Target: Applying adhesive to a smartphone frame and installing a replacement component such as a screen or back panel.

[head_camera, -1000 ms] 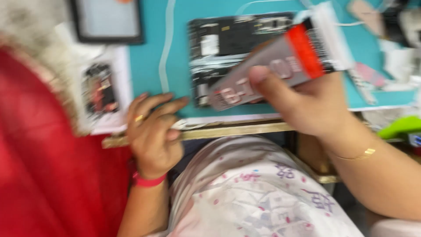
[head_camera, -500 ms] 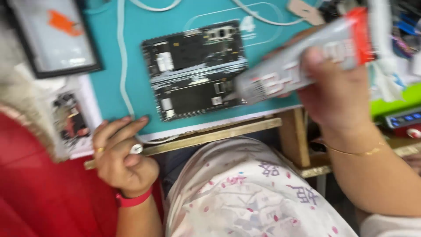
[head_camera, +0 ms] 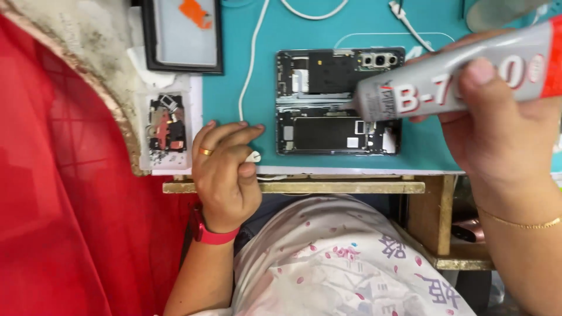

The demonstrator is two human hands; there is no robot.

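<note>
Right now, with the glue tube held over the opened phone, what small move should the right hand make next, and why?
Probably lower the nozzle the last bit to the frame edge. The right hand holds the grey glue tube with its tip at the middle of the opened phone, though contact cannot be judged. The left hand rests at the teal mat edge beside the phone, apparently not touching it, so go slowly.

The picture is bright all over, with soft, even light. The teal mat (head_camera: 234, 82) looks clear and bright, with only faint shadows on it. Above the mat's left part, a dark framed screen (head_camera: 181, 32) shows a pale glare. The grey glue tube (head_camera: 456, 82), above the mat's right side, is very close and a bit fuzzy. The red cloth (head_camera: 52, 205), left of the mat, looks blurry and blocky.
</note>
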